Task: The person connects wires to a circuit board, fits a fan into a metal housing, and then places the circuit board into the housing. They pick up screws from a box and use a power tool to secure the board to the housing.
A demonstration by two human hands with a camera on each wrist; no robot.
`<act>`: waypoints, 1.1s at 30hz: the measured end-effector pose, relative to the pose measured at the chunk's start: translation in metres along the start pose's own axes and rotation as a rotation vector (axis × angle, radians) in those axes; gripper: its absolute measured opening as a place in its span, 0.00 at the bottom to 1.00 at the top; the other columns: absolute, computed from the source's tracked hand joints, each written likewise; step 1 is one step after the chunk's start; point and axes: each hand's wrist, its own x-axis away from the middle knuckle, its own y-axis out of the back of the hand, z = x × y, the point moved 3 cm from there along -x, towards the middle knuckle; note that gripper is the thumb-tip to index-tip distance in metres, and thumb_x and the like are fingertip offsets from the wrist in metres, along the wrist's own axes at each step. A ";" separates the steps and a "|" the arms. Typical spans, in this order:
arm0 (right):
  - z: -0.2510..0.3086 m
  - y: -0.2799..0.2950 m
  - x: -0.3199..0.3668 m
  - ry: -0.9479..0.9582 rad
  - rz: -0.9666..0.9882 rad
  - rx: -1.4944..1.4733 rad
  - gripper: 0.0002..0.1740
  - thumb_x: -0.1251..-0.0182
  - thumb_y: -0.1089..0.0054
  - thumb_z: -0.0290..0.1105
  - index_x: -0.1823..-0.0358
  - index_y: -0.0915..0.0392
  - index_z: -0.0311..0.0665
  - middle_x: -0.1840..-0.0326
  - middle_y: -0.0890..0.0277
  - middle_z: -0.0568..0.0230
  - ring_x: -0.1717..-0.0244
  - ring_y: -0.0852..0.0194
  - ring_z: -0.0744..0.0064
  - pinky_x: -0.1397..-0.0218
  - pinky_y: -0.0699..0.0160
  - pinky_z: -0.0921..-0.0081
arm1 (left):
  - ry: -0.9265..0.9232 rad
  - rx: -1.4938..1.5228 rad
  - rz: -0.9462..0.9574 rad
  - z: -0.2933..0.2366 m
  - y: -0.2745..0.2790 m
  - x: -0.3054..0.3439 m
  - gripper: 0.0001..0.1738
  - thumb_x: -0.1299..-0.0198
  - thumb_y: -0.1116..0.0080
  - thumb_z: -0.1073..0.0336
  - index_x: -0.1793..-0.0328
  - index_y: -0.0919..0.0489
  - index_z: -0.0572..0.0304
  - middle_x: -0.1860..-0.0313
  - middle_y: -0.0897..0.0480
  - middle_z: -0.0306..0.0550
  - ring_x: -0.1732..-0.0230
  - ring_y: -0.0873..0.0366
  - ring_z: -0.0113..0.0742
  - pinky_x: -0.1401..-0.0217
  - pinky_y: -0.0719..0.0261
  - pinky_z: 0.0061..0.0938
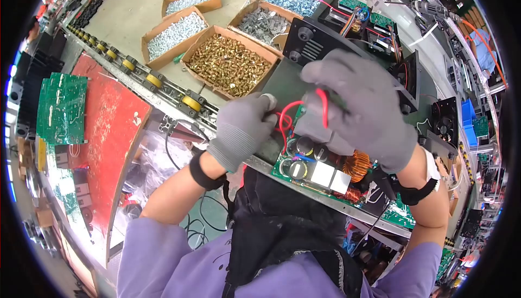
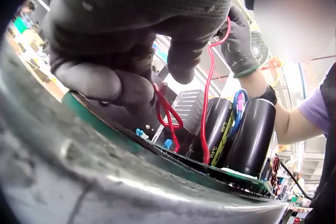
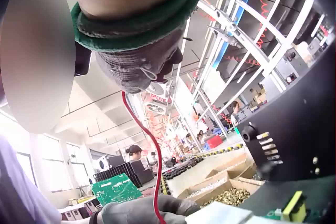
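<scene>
workbench (image 1: pixel 130 5) | cardboard boxes of screws (image 1: pixel 248 40) at back | black chassis (image 1: pixel 312 40) | green circuit board (image 1: pixel 320 174) at near edge

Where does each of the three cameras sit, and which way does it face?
Head: above, facing down at the circuit board; left hand, right hand, forearms, purple sleeves show.
Left wrist: low at board level, facing across to the capacitors; left fingers show.
Right wrist: below the glove cuff, facing up at the overhead racks.
Shared: every view catches the red wire.

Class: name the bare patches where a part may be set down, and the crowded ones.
Bare: bench top left of the screw boxes; red panel between roller rail and green boards. Crowded: the circuit board, where left hand and right hand hold the red wire.
</scene>
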 end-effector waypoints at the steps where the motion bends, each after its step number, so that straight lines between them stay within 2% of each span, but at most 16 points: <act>1: 0.002 -0.002 0.006 -0.079 0.066 -0.036 0.17 0.43 0.36 0.45 0.57 0.24 0.44 0.62 0.24 0.59 0.63 0.23 0.55 0.62 0.25 0.63 | 0.003 0.002 0.001 -0.002 -0.004 0.000 0.11 0.49 0.36 0.64 0.63 0.21 0.62 0.71 0.21 0.46 0.66 0.19 0.43 0.61 0.24 0.37; 4: 0.001 -0.012 0.031 -0.271 0.722 -0.114 0.23 0.41 0.35 0.45 0.47 0.26 0.45 0.58 0.24 0.54 0.54 0.23 0.52 0.53 0.24 0.58 | -0.281 -0.270 -0.381 -0.018 -0.001 0.003 0.11 0.55 0.39 0.67 0.62 0.21 0.51 0.69 0.22 0.45 0.66 0.20 0.45 0.61 0.24 0.39; 7: -0.007 -0.019 0.052 -0.328 0.662 -0.357 0.25 0.40 0.36 0.46 0.43 0.27 0.46 0.58 0.26 0.53 0.54 0.24 0.51 0.52 0.24 0.57 | -0.336 -0.434 -0.577 -0.019 0.012 0.005 0.19 0.54 0.41 0.73 0.53 0.18 0.53 0.68 0.21 0.47 0.68 0.22 0.46 0.60 0.23 0.36; 9: -0.003 -0.013 0.044 -0.322 0.739 -0.327 0.25 0.39 0.36 0.45 0.42 0.27 0.46 0.57 0.26 0.53 0.54 0.24 0.50 0.51 0.24 0.57 | -0.289 -0.390 -0.746 0.048 0.030 0.005 0.23 0.50 0.44 0.77 0.46 0.20 0.56 0.63 0.20 0.47 0.64 0.20 0.42 0.60 0.22 0.31; 11: 0.002 -0.013 0.044 -0.323 0.810 -0.298 0.25 0.38 0.37 0.44 0.41 0.27 0.47 0.56 0.26 0.54 0.54 0.24 0.50 0.51 0.24 0.58 | 0.034 0.181 -1.048 0.061 0.108 -0.005 0.19 0.38 0.47 0.75 0.40 0.21 0.62 0.55 0.18 0.43 0.59 0.21 0.32 0.57 0.23 0.26; 13: 0.008 -0.009 0.044 -0.222 0.656 -0.087 0.19 0.39 0.37 0.41 0.48 0.24 0.45 0.56 0.26 0.56 0.53 0.25 0.53 0.52 0.25 0.61 | 0.098 0.597 -1.073 0.071 0.169 0.007 0.15 0.35 0.44 0.67 0.44 0.20 0.65 0.55 0.18 0.44 0.59 0.23 0.31 0.54 0.24 0.26; 14: 0.014 -0.005 0.039 -0.222 0.653 -0.084 0.19 0.39 0.37 0.41 0.48 0.24 0.45 0.56 0.26 0.56 0.53 0.25 0.53 0.52 0.25 0.61 | 0.093 0.598 -1.073 0.055 0.172 0.012 0.15 0.35 0.44 0.67 0.44 0.20 0.65 0.55 0.18 0.44 0.59 0.23 0.31 0.54 0.24 0.26; 16: 0.032 0.008 0.026 -0.229 0.604 -0.253 0.13 0.41 0.37 0.37 0.58 0.21 0.41 0.56 0.25 0.58 0.53 0.25 0.56 0.53 0.25 0.62 | -0.001 0.364 -0.674 0.009 0.149 0.028 0.18 0.34 0.40 0.60 0.46 0.20 0.68 0.59 0.18 0.40 0.62 0.23 0.27 0.61 0.24 0.24; 17: 0.038 0.006 0.028 -0.229 0.606 -0.256 0.13 0.41 0.37 0.37 0.58 0.21 0.41 0.56 0.25 0.58 0.53 0.25 0.56 0.53 0.25 0.62 | 0.050 0.640 -0.460 0.014 0.120 0.036 0.17 0.35 0.38 0.60 0.48 0.19 0.66 0.60 0.18 0.38 0.61 0.24 0.24 0.60 0.26 0.21; 18: 0.043 0.003 0.032 -0.205 0.643 -0.151 0.12 0.46 0.35 0.35 0.61 0.22 0.40 0.56 0.25 0.59 0.55 0.26 0.56 0.53 0.27 0.60 | 0.208 0.543 -0.176 0.006 0.095 0.049 0.14 0.36 0.36 0.61 0.52 0.18 0.64 0.61 0.17 0.37 0.62 0.24 0.24 0.61 0.25 0.23; 19: 0.046 0.000 0.036 -0.182 0.679 -0.044 0.12 0.51 0.33 0.32 0.65 0.23 0.40 0.55 0.25 0.61 0.56 0.26 0.56 0.54 0.29 0.59 | -0.050 0.458 -0.107 -0.006 0.070 0.055 0.11 0.40 0.34 0.64 0.55 0.17 0.62 0.63 0.17 0.40 0.67 0.21 0.26 0.63 0.24 0.24; 21: 0.048 -0.006 0.045 -0.137 0.600 -0.001 0.09 0.51 0.36 0.29 0.67 0.23 0.39 0.60 0.25 0.60 0.61 0.26 0.55 0.58 0.28 0.60 | -0.134 0.415 0.130 -0.020 0.029 0.058 0.10 0.43 0.33 0.67 0.57 0.18 0.62 0.63 0.16 0.45 0.71 0.19 0.29 0.65 0.22 0.24; 25: 0.032 -0.013 0.045 -0.384 0.612 -0.284 0.07 0.47 0.37 0.30 0.68 0.23 0.37 0.66 0.24 0.56 0.65 0.26 0.51 0.62 0.28 0.60 | 0.071 0.474 0.244 -0.033 0.009 0.057 0.10 0.42 0.37 0.72 0.54 0.20 0.64 0.61 0.19 0.40 0.61 0.22 0.23 0.56 0.24 0.23; 27: 0.031 -0.015 0.044 -0.514 0.649 -0.429 0.08 0.45 0.37 0.31 0.67 0.22 0.36 0.68 0.24 0.54 0.66 0.26 0.49 0.62 0.28 0.59 | 0.022 0.763 0.022 -0.029 -0.009 0.055 0.16 0.47 0.32 0.69 0.52 0.22 0.61 0.67 0.17 0.46 0.70 0.17 0.32 0.65 0.20 0.25; 29: 0.032 -0.018 0.041 -0.764 0.616 -0.420 0.11 0.39 0.36 0.38 0.64 0.19 0.37 0.72 0.26 0.47 0.65 0.22 0.50 0.61 0.26 0.60 | 0.091 0.634 0.005 -0.039 -0.008 0.050 0.17 0.48 0.32 0.70 0.52 0.24 0.61 0.69 0.19 0.45 0.70 0.16 0.32 0.65 0.19 0.26; 33: 0.010 -0.016 0.049 -0.639 0.524 -0.548 0.22 0.40 0.33 0.48 0.54 0.22 0.38 0.61 0.22 0.48 0.56 0.22 0.50 0.58 0.25 0.59 | 0.198 0.584 -0.014 -0.034 -0.015 0.040 0.15 0.48 0.33 0.71 0.54 0.22 0.63 0.73 0.21 0.40 0.73 0.22 0.27 0.68 0.23 0.24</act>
